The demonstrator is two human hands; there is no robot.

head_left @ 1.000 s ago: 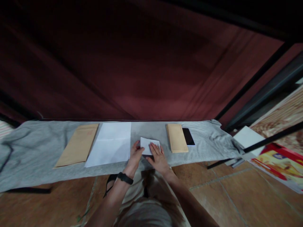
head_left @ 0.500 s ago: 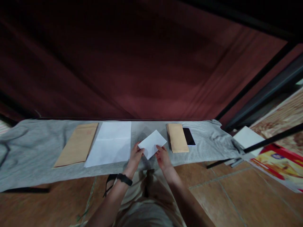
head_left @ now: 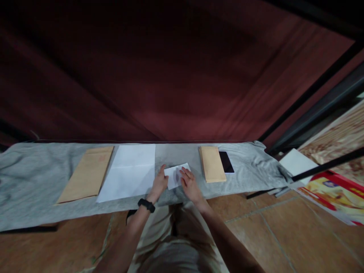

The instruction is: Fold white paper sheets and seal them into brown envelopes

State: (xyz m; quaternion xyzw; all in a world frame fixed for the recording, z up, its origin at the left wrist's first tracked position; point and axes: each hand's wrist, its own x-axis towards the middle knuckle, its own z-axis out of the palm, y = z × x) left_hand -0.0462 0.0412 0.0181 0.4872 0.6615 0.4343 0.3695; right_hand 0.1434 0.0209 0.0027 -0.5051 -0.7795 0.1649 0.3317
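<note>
- Hands meet over a small folded white paper [head_left: 176, 175], which lies flat on the grey cloth [head_left: 34, 182] covering the desk, near its front edge.
- Left hand [head_left: 159, 184] comes in from below with the forearm angled up and to the right; a black watch [head_left: 146, 205] sits on the wrist. Its fingers point away from the body and the thumb side rests against the left edge of the folded paper. The grip is loose and open, pressing on the paper's edge rather than closed around it.
- Right hand [head_left: 190, 185] lies palm down, fingers spread and stretched forward, with the fingertips on the right part of the folded paper. This grip is also open, flat on the sheet, holding nothing pinched.
- Just left of the folded paper lies a larger white sheet [head_left: 129, 172] with a crease across it; further left of that is a brown envelope [head_left: 87, 174].
- Right of the folded paper, a little apart, lies a stack of tan envelopes [head_left: 212, 163], and a dark phone [head_left: 226, 162] lies touching the stack's far right side.
- Faint reddish marks show near the top of the brown envelope, too blurred to read; no other writing can be made out on the papers.
- Behind the folded paper, past the desk, hangs a dark red curtain [head_left: 170, 76].
</note>
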